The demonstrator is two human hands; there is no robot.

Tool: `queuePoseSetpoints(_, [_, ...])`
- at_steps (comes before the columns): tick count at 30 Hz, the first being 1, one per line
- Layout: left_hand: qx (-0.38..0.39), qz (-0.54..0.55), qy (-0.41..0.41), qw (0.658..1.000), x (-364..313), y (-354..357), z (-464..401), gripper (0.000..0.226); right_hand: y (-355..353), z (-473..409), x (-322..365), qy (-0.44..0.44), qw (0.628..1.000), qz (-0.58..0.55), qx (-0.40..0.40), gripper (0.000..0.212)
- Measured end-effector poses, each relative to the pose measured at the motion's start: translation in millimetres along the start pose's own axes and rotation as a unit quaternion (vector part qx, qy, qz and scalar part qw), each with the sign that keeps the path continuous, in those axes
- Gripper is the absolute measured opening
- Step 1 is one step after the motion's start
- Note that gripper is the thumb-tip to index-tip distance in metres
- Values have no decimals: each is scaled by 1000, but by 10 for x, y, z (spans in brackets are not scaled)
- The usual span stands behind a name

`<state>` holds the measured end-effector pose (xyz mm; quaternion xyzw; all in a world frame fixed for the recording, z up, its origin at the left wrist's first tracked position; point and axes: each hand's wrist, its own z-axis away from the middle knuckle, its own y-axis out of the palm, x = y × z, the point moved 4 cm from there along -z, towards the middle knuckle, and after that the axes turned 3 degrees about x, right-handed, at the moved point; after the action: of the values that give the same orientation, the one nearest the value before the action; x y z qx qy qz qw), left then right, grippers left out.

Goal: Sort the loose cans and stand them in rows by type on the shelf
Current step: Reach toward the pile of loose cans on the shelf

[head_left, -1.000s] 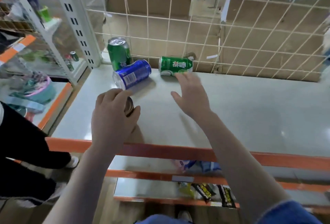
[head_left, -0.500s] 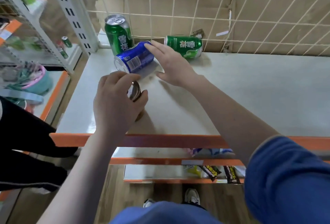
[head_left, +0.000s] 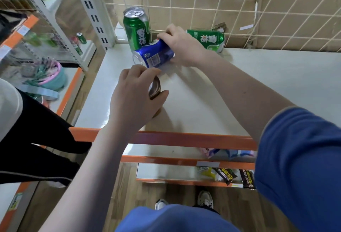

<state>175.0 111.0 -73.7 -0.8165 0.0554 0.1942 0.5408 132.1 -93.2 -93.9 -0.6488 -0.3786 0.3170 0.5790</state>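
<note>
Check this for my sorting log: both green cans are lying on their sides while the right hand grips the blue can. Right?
Not quite. The head view shows only one green can lying on its side; the other green can stands upright by the post. The right hand does grip the blue can.

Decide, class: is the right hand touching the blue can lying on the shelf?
Touching. The head view shows the right hand with its fingers curled over the far end of the blue can, no gap visible between them.

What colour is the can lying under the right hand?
Blue, with a white label panel: the blue can, gripped by the right hand, seen in the head view.
</note>
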Motion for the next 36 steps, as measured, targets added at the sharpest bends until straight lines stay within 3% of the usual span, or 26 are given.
queuePoseSetpoints(5, [13,-8,3,1000,-6,2,-1,46,-9,4,-14,-2,999,-54,3,47])
queuePoseSetpoints(9, [17,-15,3,1000,-24,3,-4,48,-14,82,-6,-2,999,-39,3,64])
queuePoseSetpoints(16, [15,11,-17,1000,-17,-3,-15,48,19,475,28,123,983,-137,-13,61])
queuePoseSetpoints(24, [10,29,-31,999,-83,31,-74,45,-278,1492,-16,235,923,-278,-126,64])
queuePoseSetpoints(30, [20,69,-29,997,-346,137,-126,43,-519,2308,-222,356,866,-276,-218,56])
queuePoseSetpoints(36, [18,71,7,997,-1032,294,-169,44,-824,3091,-593,406,841,-240,-264,54])
